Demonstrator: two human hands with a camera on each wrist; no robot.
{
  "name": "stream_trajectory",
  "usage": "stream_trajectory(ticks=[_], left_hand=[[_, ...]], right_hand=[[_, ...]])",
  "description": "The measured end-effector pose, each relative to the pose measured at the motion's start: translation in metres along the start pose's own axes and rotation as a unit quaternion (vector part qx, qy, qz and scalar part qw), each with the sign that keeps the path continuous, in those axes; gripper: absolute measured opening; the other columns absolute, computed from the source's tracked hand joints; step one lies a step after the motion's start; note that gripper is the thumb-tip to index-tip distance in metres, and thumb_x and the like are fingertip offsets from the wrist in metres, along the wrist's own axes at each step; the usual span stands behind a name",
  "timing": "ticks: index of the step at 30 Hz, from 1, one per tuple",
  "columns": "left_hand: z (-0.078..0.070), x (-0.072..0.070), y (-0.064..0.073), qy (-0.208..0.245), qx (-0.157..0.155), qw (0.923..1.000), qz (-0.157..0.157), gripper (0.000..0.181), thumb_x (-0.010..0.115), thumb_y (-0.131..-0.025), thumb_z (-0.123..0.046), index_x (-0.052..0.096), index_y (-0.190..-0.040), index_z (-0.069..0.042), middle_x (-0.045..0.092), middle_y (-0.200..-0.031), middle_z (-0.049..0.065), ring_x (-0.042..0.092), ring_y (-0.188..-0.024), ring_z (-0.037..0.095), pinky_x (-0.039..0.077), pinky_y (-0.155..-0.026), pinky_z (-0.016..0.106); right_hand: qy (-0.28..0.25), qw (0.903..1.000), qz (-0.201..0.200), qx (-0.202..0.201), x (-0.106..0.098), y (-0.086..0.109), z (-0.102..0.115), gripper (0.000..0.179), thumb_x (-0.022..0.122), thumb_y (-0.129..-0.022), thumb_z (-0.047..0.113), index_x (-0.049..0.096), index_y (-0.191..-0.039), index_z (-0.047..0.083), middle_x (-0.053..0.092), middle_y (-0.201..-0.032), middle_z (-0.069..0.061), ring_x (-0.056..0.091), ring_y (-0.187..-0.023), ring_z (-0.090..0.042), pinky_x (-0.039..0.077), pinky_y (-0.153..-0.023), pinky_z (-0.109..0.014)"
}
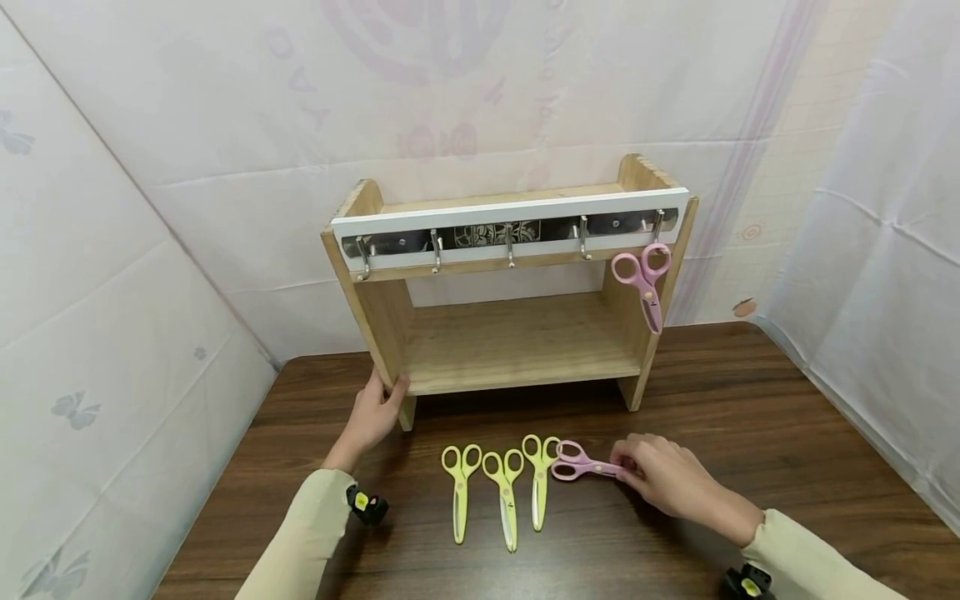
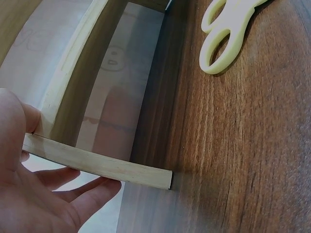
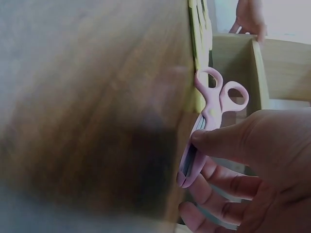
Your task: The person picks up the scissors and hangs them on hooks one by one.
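Note:
My left hand (image 1: pixel 375 414) holds the lower left side of a wooden shelf (image 1: pixel 517 337). In the left wrist view the thumb lies on the inner side of the side board (image 2: pixel 107 165) and the fingers on its outer side. My right hand (image 1: pixel 663 473) pinches pink scissors (image 1: pixel 592 467) by the blade end, thumb on one face and fingers behind. Their handle loops point left, beside the rightmost yellow scissors (image 1: pixel 540 479). Two more yellow scissors, a middle pair (image 1: pixel 506 496) and a left pair (image 1: pixel 460 492), lie on the table with loops toward the shelf.
A white rail (image 1: pixel 510 204) with several metal hooks crosses the shelf's upper front. Other pink scissors (image 1: pixel 647 287) hang from the rightmost hook. The shelf stands on a dark wooden table (image 1: pixel 247 500), with pale printed cloth (image 1: pixel 225 108) behind and at the sides.

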State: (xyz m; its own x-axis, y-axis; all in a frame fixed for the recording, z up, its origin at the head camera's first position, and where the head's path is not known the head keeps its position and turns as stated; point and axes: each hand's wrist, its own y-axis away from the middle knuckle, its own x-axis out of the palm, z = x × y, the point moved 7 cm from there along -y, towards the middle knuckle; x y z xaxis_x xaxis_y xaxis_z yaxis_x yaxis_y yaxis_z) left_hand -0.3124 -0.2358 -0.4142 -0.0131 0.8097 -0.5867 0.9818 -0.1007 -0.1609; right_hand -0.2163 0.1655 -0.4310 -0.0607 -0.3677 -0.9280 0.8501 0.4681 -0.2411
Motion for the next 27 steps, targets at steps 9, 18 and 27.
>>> stream_trajectory(ticks=[9,18,27], left_hand=[[-0.001,-0.001,0.000,-0.009,0.002,0.9999,-0.007,0.058,0.044,-0.112,-0.032,0.023,-0.161,-0.009,0.052,-0.143,0.034,0.058,-0.125,0.046,0.054,-0.092,0.059],[-0.002,-0.001,0.002,-0.011,0.006,0.9999,-0.009,0.058,0.043,-0.112,-0.033,0.023,-0.161,-0.009,0.052,-0.142,0.034,0.058,-0.124,0.047,0.055,-0.091,0.059],[0.000,-0.001,0.001,-0.013,0.003,0.9999,-0.009,0.059,0.043,-0.112,-0.034,0.023,-0.161,-0.008,0.053,-0.141,0.035,0.058,-0.124,0.047,0.055,-0.090,0.059]], right_hand=[[0.023,0.9993,-0.017,-0.025,-0.032,-0.012,0.003,0.019,0.082,-0.087,0.013,0.068,-0.085,0.026,0.051,-0.076,0.018,0.045,-0.064,-0.001,0.037,-0.049,-0.023],[0.036,0.9949,-0.080,-0.050,-0.075,-0.024,0.013,0.018,0.083,-0.086,0.009,0.071,-0.087,0.022,0.059,-0.081,0.013,0.052,-0.070,-0.003,0.045,-0.054,-0.026],[0.035,0.9843,-0.150,-0.087,-0.117,-0.035,0.023,0.017,0.085,-0.083,0.007,0.073,-0.090,0.017,0.059,-0.081,0.011,0.051,-0.071,-0.005,0.044,-0.057,-0.027]])
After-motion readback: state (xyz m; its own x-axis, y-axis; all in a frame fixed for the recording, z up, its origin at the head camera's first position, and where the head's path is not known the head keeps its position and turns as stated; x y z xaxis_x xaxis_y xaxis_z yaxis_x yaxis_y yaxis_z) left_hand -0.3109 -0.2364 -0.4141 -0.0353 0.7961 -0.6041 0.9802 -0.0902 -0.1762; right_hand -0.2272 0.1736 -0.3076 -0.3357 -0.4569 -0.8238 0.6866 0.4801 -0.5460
